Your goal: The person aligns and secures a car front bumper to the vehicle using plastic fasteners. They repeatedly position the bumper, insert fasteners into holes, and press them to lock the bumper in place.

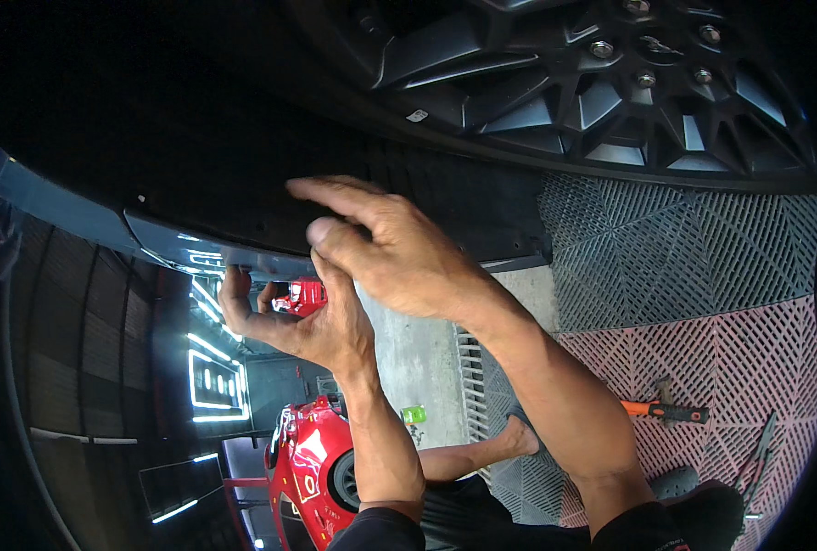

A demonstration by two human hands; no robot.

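Note:
A glossy dark car body panel (156,241) curves along the edge of a black wheel arch lining (234,174). At the panel's lower edge is my left hand (312,321), its fingers bent but apart and the thumb stretched up against the rim; I see nothing held in it. My right hand (404,248) crosses above it, the fingers reaching over the dark lining and the thumb close to the left thumb. Its palm side is hidden, and no object shows between its fingers. Beyond the hands is a dark multi-spoke wheel (592,101).
On the grey and pink grid floor tiles (684,340) lie an orange-and-black-handled hammer (665,410) and a long-handled plier-like tool (759,464). A red car (312,468) stands behind, with a small green object (413,414) on the concrete. A bare foot (519,436) shows near my right forearm.

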